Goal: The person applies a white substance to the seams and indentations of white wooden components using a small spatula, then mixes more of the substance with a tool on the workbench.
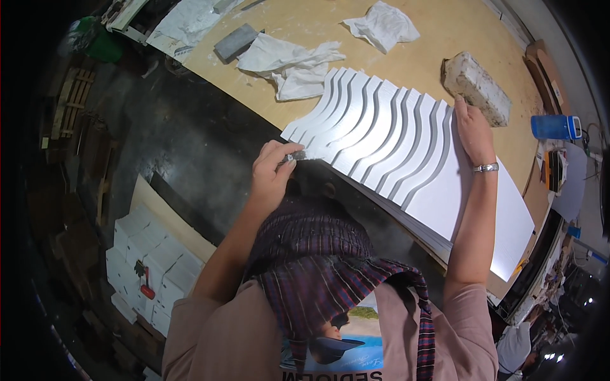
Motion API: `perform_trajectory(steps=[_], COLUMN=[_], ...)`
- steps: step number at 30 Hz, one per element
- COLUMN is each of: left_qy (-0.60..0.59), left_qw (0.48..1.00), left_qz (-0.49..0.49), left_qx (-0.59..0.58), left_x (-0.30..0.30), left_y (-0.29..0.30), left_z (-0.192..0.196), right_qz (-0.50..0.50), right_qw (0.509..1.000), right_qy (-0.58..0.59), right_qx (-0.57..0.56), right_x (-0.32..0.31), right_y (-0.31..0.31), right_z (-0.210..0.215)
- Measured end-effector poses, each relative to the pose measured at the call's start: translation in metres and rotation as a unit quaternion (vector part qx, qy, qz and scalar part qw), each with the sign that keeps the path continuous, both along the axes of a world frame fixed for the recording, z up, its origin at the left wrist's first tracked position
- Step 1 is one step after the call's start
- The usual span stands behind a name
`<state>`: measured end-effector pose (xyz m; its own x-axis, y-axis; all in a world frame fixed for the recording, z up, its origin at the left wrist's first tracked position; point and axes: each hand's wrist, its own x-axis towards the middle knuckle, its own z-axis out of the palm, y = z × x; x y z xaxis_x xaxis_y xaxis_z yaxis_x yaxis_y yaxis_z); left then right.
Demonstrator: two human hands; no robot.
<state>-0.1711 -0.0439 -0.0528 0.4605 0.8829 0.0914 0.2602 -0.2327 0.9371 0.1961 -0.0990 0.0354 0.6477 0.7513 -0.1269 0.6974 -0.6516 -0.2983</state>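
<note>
Left hand (273, 170) pinches a small sanding piece (297, 156) at the wavy white panel (387, 136) edge; right hand (473, 130) lies flat, fingers apart, on it. Panel overhangs the workbench (438, 32), so hard pressure could chip the thin ribs or shift it

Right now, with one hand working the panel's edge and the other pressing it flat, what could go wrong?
The white wavy panel overhangs the table edge where the left hand presses a small tool; it might flex or chip there. Only the right hand steadies it, so it could slide.
</note>
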Motion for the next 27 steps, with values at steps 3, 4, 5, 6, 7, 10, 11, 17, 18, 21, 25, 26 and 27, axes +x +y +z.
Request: perform_trajectory(steps=[3,4,5,6,7,10,11,17,18,21,25,26,27], left_qy=[0.029,-0.002,-0.033,-0.034,-0.026,-0.02,-0.021,-0.023,-0.024,-0.03,-0.021,-0.033,-0.046], left_qw=[0.999,1.0,0.998,0.998,0.999,0.999,0.998,0.999,0.999,0.998,1.0,0.999,0.998], left_qz=[-0.018,0.0,0.018,0.02,0.009,0.005,0.011,0.02,0.021,0.019,-0.023,-0.014,-0.005], left_qx=[0.015,-0.017,-0.05,-0.05,-0.047,-0.05,-0.056,-0.027,-0.027,-0.047,-0.006,-0.026,-0.045], left_x=[-0.006,-0.007,-0.007,-0.007,-0.008,-0.009,-0.008,-0.008,-0.01,-0.009,-0.003,-0.002,-0.001], left_y=[-0.005,-0.007,-0.008,-0.008,-0.007,-0.007,-0.006,-0.007,-0.008,-0.012,-0.019,-0.019,-0.019], left_z=[0.001,-0.001,-0.003,-0.001,0.001,0.001,0.0,-0.006,-0.005,0.002,0.0,-0.003,-0.004], right_qz=[0.002,0.002,0.001,0.002,-0.001,-0.008,-0.011,-0.004,-0.003,0.0,-0.002,-0.004,-0.004], right_qw=[1.0,1.0,1.0,1.0,1.0,0.999,0.999,1.0,1.0,1.0,1.0,1.0,1.0], right_qy=[0.015,0.006,-0.002,-0.003,0.001,0.006,0.007,-0.004,-0.005,0.008,0.01,0.01,0.011], right_qx=[-0.006,0.002,0.009,0.009,-0.014,-0.035,-0.031,0.002,0.002,0.001,0.006,0.006,0.006], right_x=[-0.002,-0.003,-0.004,-0.002,-0.001,-0.003,-0.003,-0.006,-0.006,-0.003,-0.006,-0.006,-0.006], right_y=[0.001,0.001,0.002,0.002,0.003,0.003,0.003,0.002,0.002,0.0,0.001,0.002,0.002], right_z=[0.002,0.002,0.002,0.003,0.004,0.005,0.006,0.006,0.006,0.003,0.004,0.005,0.005])
